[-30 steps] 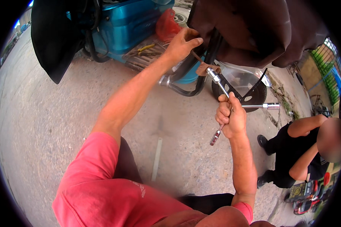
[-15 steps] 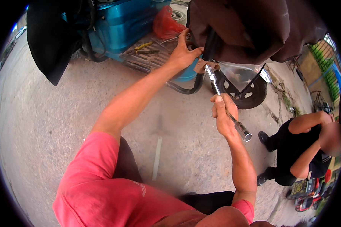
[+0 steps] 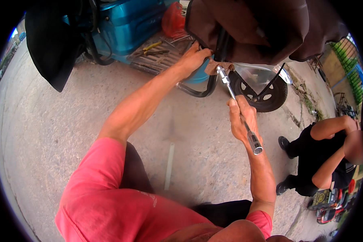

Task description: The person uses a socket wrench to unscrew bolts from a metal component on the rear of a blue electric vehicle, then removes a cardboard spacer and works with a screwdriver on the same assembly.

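Observation:
My right hand [image 3: 244, 117] is wrapped round a chrome socket wrench [image 3: 252, 137], thumb along its shaft. The wrench's far socket end meets a rusty brown metal bracket [image 3: 211, 67] below a black upright tube; the bolt there is hidden. Its other socket end points back over my right wrist. My left hand [image 3: 193, 60] is bent at the lower edge of a dark brown fabric cover [image 3: 250, 36], beside the bracket. The left fingertips are partly hidden, so what they grip does not show clearly.
A blue three-wheeler body [image 3: 129, 30] stands beyond, with yellow-handled pliers [image 3: 152, 46] and a red plastic bag [image 3: 173, 20] on its slatted footboard [image 3: 147, 66]. Right of the bracket is a black front wheel [image 3: 270, 97]. A person in black [image 3: 320, 157] is at the right.
The wrench's near end has swung slightly left and down with my right hand. My left hand has drawn in its spread fingers and thumb, shifting a little downward by the cover.

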`<action>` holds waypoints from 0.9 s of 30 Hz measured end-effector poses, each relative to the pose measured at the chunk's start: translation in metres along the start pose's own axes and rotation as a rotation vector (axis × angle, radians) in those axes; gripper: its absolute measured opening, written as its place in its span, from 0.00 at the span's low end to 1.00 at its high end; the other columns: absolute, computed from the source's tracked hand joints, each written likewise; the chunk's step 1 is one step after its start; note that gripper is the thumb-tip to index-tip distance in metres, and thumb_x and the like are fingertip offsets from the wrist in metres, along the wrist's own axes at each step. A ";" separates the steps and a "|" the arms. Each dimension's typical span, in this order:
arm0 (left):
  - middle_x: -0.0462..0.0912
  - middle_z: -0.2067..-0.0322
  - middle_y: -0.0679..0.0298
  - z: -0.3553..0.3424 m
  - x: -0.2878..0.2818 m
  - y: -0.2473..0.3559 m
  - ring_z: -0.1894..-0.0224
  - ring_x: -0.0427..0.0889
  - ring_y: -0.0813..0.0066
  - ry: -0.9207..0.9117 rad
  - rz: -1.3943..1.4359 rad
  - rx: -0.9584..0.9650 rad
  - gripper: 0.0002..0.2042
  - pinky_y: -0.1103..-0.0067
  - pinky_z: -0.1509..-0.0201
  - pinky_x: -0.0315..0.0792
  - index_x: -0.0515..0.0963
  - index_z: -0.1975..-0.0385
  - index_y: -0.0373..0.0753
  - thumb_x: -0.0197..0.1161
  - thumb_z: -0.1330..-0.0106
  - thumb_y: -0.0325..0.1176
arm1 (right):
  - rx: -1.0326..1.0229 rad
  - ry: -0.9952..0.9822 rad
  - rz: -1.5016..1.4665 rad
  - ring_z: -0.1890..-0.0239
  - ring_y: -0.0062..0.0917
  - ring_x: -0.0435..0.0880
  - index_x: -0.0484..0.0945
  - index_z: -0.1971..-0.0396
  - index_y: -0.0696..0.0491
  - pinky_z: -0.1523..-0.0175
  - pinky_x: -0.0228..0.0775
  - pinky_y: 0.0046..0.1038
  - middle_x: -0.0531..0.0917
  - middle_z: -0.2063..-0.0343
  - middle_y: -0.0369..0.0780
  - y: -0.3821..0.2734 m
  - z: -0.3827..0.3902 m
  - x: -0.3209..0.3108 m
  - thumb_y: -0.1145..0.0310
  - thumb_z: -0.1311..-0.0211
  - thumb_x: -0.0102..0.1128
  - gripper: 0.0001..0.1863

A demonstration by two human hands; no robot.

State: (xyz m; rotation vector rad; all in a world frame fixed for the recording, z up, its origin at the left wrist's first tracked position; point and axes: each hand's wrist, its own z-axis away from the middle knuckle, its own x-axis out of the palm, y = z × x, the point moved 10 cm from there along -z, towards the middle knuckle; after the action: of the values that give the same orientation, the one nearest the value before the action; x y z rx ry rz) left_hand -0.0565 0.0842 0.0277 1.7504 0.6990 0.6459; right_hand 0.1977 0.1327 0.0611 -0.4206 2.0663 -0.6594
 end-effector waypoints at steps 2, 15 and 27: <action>0.81 0.54 0.57 -0.003 -0.003 -0.008 0.47 0.78 0.67 0.015 0.033 0.020 0.25 0.74 0.39 0.69 0.72 0.42 0.33 0.61 0.36 0.39 | -0.002 -0.050 0.021 0.80 0.49 0.74 0.70 0.66 0.60 0.71 0.68 0.41 0.75 0.82 0.51 -0.006 -0.002 -0.002 0.65 0.22 0.52 0.14; 0.82 0.56 0.58 -0.001 -0.002 -0.001 0.50 0.79 0.70 0.011 0.030 0.031 0.22 0.76 0.42 0.71 0.73 0.44 0.34 0.61 0.36 0.38 | -0.108 0.010 0.257 0.75 0.51 0.81 0.73 0.67 0.56 0.69 0.72 0.45 0.80 0.80 0.50 0.009 -0.001 -0.001 0.64 0.29 0.59 0.11; 0.78 0.43 0.59 -0.001 -0.005 0.002 0.41 0.75 0.70 -0.009 -0.117 0.033 0.25 0.74 0.35 0.68 0.72 0.37 0.34 0.61 0.30 0.39 | -0.007 0.197 -0.104 0.79 0.25 0.77 0.81 0.62 0.58 0.70 0.70 0.31 0.77 0.82 0.41 -0.005 0.010 -0.034 0.61 0.21 0.49 0.17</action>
State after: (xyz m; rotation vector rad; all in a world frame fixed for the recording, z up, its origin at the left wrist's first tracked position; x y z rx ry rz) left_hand -0.0604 0.0812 0.0291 1.7271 0.8034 0.5485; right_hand 0.2251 0.1439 0.0818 -0.4865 2.2445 -0.7823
